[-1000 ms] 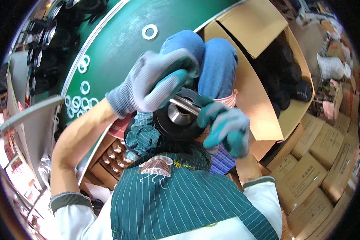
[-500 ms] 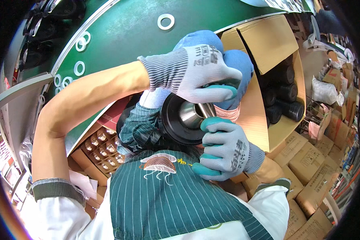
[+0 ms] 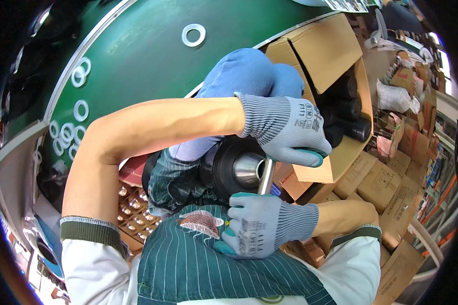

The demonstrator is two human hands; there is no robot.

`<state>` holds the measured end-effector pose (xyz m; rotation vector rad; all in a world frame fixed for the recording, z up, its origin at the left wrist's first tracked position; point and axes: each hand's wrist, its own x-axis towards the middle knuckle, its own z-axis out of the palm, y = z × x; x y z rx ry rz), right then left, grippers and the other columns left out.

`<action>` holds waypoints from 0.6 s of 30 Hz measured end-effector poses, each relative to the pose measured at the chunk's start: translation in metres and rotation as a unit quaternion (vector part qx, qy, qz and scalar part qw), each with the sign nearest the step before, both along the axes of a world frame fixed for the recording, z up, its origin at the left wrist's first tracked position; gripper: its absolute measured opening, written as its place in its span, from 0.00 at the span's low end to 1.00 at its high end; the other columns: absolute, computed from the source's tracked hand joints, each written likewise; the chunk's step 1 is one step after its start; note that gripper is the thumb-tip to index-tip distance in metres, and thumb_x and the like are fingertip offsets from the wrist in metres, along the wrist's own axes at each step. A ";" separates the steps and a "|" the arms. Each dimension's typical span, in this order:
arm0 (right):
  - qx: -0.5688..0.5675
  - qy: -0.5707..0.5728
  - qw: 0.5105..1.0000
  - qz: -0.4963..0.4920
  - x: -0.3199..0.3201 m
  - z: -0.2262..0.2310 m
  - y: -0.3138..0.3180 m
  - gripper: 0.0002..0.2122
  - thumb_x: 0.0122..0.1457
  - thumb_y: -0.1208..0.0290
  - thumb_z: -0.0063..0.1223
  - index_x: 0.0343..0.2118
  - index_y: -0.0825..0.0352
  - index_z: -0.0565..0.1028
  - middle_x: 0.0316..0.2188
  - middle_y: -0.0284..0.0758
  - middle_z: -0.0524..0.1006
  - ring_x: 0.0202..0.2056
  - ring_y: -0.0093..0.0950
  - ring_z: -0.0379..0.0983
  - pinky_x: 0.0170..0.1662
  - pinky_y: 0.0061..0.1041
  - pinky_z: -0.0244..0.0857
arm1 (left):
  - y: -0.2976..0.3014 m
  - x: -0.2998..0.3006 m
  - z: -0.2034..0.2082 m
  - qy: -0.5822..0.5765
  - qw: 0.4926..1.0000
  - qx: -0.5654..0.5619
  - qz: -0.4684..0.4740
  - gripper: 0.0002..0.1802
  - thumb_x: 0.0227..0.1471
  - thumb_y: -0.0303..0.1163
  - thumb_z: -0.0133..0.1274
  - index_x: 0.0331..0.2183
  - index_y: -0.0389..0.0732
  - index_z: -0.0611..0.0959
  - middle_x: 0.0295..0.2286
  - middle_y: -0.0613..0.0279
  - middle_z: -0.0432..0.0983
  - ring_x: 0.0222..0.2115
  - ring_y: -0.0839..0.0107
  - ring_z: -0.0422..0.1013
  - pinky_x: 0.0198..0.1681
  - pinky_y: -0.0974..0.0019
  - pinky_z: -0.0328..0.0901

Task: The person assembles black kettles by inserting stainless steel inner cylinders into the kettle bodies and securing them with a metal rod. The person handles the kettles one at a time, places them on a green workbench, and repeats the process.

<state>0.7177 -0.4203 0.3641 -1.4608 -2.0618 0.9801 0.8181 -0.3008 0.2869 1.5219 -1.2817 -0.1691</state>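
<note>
A black round piece (image 3: 220, 168) with a shiny steel cone (image 3: 248, 169) at its centre rests in my lap, its open side facing right. Across the cone's mouth runs a straight metal bar (image 3: 265, 178). My left hand (image 3: 296, 131), in a grey glove with green fingers, is closed at the bar's upper end; its palm and most of its grip are hidden. Below, my right hand (image 3: 254, 223), gloved alike, makes a fist around the lower end, close to my striped green apron (image 3: 188, 254).
White rings (image 3: 193, 35) lie scattered on the green tabletop (image 3: 142, 61). An open carton (image 3: 331, 53) with black cylindrical parts (image 3: 359, 128) stands at the right. Left of my lap is a divided box of shiny parts (image 3: 133, 208). Closed cartons (image 3: 387, 185) are stacked farther right.
My left hand has swung right and down, while my right hand has moved left and down. The bar between them has turned clockwise, and more of it shows. My view has shifted slightly.
</note>
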 end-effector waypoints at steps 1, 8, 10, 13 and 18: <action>0.023 -0.029 0.999 0.008 0.000 0.000 0.011 0.09 0.50 0.62 0.58 0.24 0.63 0.75 0.16 0.26 0.70 0.21 0.24 0.66 0.29 0.27 0.62 | -0.006 0.004 -0.002 -0.011 1.000 -0.016 -0.009 0.20 0.63 0.46 0.47 0.33 0.39 0.80 0.24 0.49 0.77 0.31 0.46 0.74 0.37 0.50 0.68; 0.114 0.023 0.973 -0.200 0.008 -0.007 -0.004 0.14 0.51 0.52 0.60 0.27 0.59 0.80 0.18 0.27 0.71 0.23 0.25 0.71 0.38 0.31 0.71 | -0.011 0.008 -0.012 -0.024 0.992 -0.072 0.105 0.16 0.63 0.39 0.49 0.45 0.39 0.81 0.32 0.50 0.81 0.33 0.50 0.77 0.39 0.55 0.71; 0.117 0.048 0.974 -0.188 0.014 0.003 -0.007 0.15 0.49 0.51 0.62 0.29 0.58 0.80 0.20 0.27 0.72 0.24 0.26 0.72 0.39 0.31 0.71 | -0.004 -0.007 -0.010 -0.114 0.948 -0.058 0.290 0.23 0.61 0.46 0.53 0.50 0.39 0.80 0.34 0.47 0.81 0.34 0.50 0.78 0.42 0.56 0.72; 0.193 0.059 0.941 -0.272 0.009 -0.009 -0.018 0.15 0.54 0.49 0.60 0.28 0.56 0.76 0.21 0.30 0.73 0.28 0.30 0.73 0.40 0.35 0.69 | 0.041 -0.051 0.059 0.002 0.897 0.236 0.373 0.38 0.54 0.61 0.58 0.51 0.37 0.79 0.33 0.42 0.81 0.34 0.50 0.80 0.43 0.55 0.73; 0.324 0.089 0.901 -0.274 -0.001 -0.014 -0.022 0.19 0.57 0.51 0.59 0.42 0.61 0.81 0.29 0.37 0.78 0.34 0.37 0.79 0.35 0.39 0.74 | 0.023 -0.056 0.111 0.153 0.821 0.510 0.207 0.36 0.52 0.62 0.61 0.29 0.31 0.85 0.22 0.47 0.79 0.24 0.57 0.79 0.33 0.55 0.73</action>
